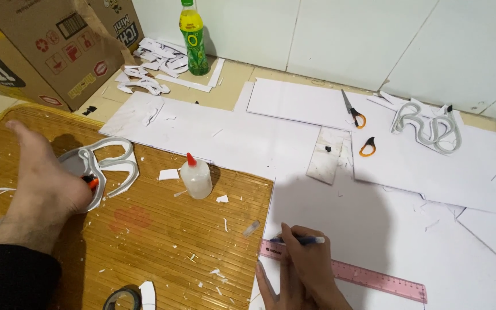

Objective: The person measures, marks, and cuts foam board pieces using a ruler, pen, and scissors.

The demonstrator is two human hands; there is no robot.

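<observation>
Your right hand [308, 258]: fingers closed round a blue pen [299, 240], tip by the ruler's edge | your left hand [274, 287]: fingers flat, spread, pressing the pink plastic ruler [363, 276] onto the smooth white foam board [374, 229] | bamboo mat [162, 241] just left

Bare hands [299, 270], no rings/gloves visible; bare foot [41, 178] w/ black trouser leg [12, 275] at ankle.

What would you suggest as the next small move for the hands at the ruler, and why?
Probably draw the pen along the pink ruler: the right hand holds its tip at the ruler's edge, while the left hand pins the ruler on the white sheet.
</observation>
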